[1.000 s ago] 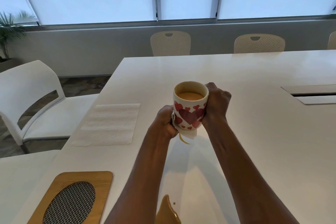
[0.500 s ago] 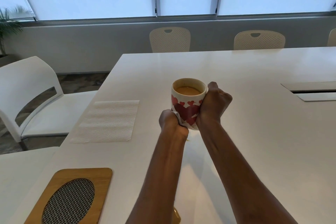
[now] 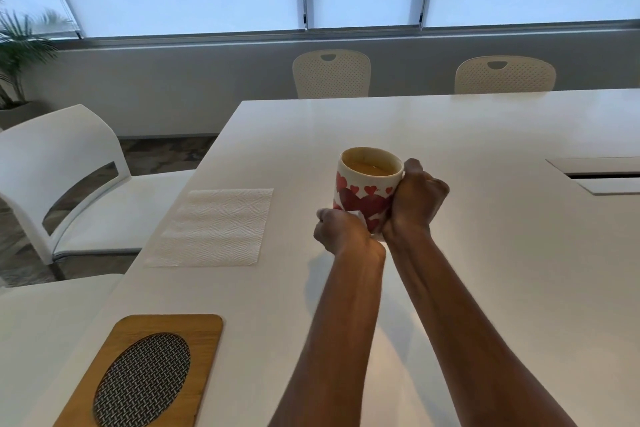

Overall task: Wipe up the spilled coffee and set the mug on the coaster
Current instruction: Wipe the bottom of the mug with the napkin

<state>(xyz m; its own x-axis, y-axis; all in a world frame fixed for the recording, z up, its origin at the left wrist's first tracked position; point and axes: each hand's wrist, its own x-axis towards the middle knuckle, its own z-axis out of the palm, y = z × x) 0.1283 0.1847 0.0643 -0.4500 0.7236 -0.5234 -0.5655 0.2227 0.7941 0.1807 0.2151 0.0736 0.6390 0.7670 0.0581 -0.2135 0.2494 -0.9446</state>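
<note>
A white mug point(image 3: 363, 189) with red hearts, holding light brown coffee, is upright over the middle of the white table point(image 3: 485, 253). My right hand point(image 3: 414, 201) is wrapped around its right side. My left hand point(image 3: 341, 230) is closed on a small wad of white paper towel point(image 3: 360, 216), pressed against the mug's lower left side. I cannot tell whether the mug's base touches the table. The wooden coaster point(image 3: 166, 326) with a woven oval centre lies at the near left. No spilled coffee is in view.
A flat sheet of paper towel point(image 3: 211, 229) lies left of the mug, near the table's left edge. A cable hatch point(image 3: 602, 175) is set into the table at the right. A white chair point(image 3: 62, 184) stands at the left, and two beige chairs stand behind the far edge.
The view has tilted up, and the brown puddle at the near edge has dropped out of sight. My left hand has shifted with the paper along the mug's lower side. The mug stays in my right hand.
</note>
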